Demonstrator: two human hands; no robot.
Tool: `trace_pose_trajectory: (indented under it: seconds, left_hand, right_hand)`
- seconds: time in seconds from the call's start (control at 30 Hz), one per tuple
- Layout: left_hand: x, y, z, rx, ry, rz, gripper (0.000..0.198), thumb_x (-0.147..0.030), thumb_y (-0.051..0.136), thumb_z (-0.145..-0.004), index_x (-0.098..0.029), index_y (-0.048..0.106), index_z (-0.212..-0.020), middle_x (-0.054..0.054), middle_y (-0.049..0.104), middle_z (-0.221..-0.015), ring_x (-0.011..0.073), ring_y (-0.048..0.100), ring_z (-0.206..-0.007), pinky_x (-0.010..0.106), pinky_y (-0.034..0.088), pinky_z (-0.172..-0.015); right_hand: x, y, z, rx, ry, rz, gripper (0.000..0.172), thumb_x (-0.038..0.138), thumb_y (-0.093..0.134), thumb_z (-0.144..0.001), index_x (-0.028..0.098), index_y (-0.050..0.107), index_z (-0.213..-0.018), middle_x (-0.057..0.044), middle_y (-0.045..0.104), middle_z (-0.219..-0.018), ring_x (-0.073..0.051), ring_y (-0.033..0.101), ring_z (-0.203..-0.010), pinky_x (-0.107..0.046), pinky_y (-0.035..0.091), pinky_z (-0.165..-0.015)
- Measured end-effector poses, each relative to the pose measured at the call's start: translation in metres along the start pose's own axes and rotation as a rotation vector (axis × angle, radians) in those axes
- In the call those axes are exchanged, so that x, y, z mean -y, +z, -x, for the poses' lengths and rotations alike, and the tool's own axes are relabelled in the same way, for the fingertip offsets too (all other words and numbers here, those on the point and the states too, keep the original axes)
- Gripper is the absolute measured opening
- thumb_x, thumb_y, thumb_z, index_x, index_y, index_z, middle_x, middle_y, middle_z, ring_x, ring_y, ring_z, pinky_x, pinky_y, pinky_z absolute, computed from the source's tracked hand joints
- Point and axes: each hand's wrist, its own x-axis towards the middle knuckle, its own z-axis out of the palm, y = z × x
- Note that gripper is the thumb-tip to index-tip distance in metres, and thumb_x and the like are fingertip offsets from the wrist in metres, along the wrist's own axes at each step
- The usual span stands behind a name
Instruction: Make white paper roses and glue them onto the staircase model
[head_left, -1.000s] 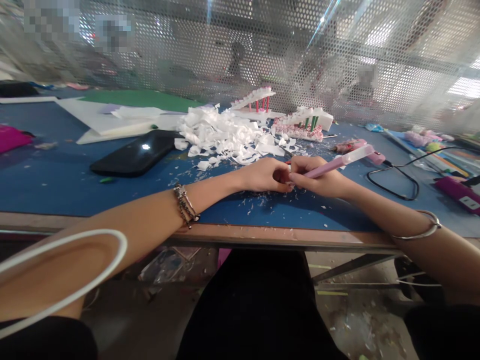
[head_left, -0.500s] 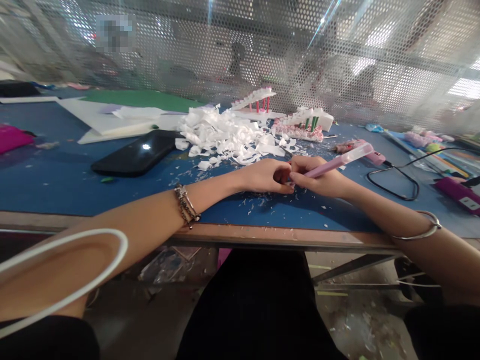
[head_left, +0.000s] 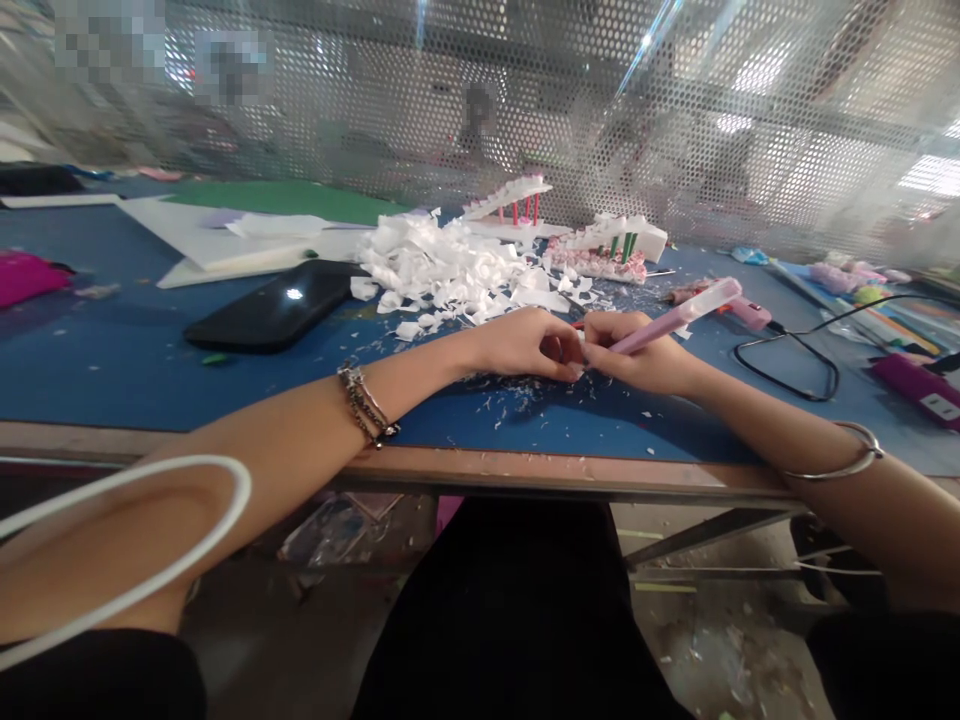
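Observation:
My right hand (head_left: 637,355) is closed round a slim pink tool with a flat, pale handle (head_left: 675,318). Its handle slants up to the right, while the working end is hidden among the fingers. Close against it, my left hand (head_left: 529,345) has thumb and fingers curled into a pinch; a small whitish bit shows at the fingertips, too little to name. Both hands rest low over the blue table (head_left: 420,410), near its front edge. Right behind them lies a heap of white paper-like scraps (head_left: 450,265), with fine shreds scattered under the fingers.
A black phone (head_left: 277,305) lies left of the heap. Behind stand small white stair-like pieces with red posts (head_left: 517,205) and green posts (head_left: 619,247). White sheets (head_left: 202,240) and a green sheet (head_left: 292,198) are at back left. A black cable (head_left: 817,385) loops at right.
My left hand has shifted slightly left and up, leaving a small gap at the fingertips. The pink tool's handle has tilted a little; my right hand stays almost in place.

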Motion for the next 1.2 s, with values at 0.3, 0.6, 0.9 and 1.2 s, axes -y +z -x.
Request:
trace_pose_trajectory:
  seconds: [0.3, 0.6, 0.9, 1.2]
  left_hand:
    - [0.0008, 0.0002, -0.0028, -0.004, 0.028, -0.016, 0.024, -0.034, 0.062, -0.07, -0.013, 0.061, -0.079, 0.0, 0.057, -0.069, 0.0086, 0.05, -0.062, 0.02, 0.036, -0.058]
    - [0.0038, -0.0006, -0.0033, 0.035, 0.045, -0.047, 0.026, -0.038, 0.06, -0.073, -0.013, 0.06, -0.081, 0.001, 0.057, -0.071, 0.0095, 0.05, -0.064, 0.021, 0.036, -0.06]
    - [0.0074, -0.0013, -0.0038, 0.045, 0.053, -0.067, 0.029, -0.042, 0.059, -0.075, -0.014, 0.057, -0.081, 0.0, 0.053, -0.071, 0.0093, 0.048, -0.063, 0.021, 0.035, -0.059]
    - [-0.0003, -0.0025, -0.0002, 0.041, 0.087, -0.152, 0.026, -0.037, 0.058, -0.073, -0.012, 0.059, -0.08, 0.004, 0.057, -0.078, 0.0124, 0.052, -0.069, 0.024, 0.039, -0.065]
  right_hand:
    - [0.0037, -0.0001, 0.0003, 0.032, -0.012, 0.011, 0.021, 0.025, 0.05, -0.083, 0.016, 0.042, -0.065, 0.004, 0.042, -0.06, -0.005, 0.037, -0.055, -0.02, 0.029, -0.052]
    - [0.0033, -0.0006, -0.0005, 0.027, -0.019, 0.03, 0.021, 0.026, 0.049, -0.084, 0.016, 0.043, -0.067, 0.003, 0.045, -0.062, -0.005, 0.038, -0.056, -0.021, 0.03, -0.053]
    - [0.0024, -0.0001, 0.0002, 0.027, -0.001, -0.014, 0.02, 0.028, 0.05, -0.084, 0.016, 0.045, -0.07, 0.004, 0.046, -0.061, -0.006, 0.039, -0.057, -0.021, 0.03, -0.053]
    - [0.0017, 0.0013, -0.0007, 0.075, 0.013, 0.009, 0.022, 0.028, 0.05, -0.084, 0.017, 0.043, -0.066, 0.004, 0.044, -0.062, -0.006, 0.038, -0.057, -0.021, 0.031, -0.054]
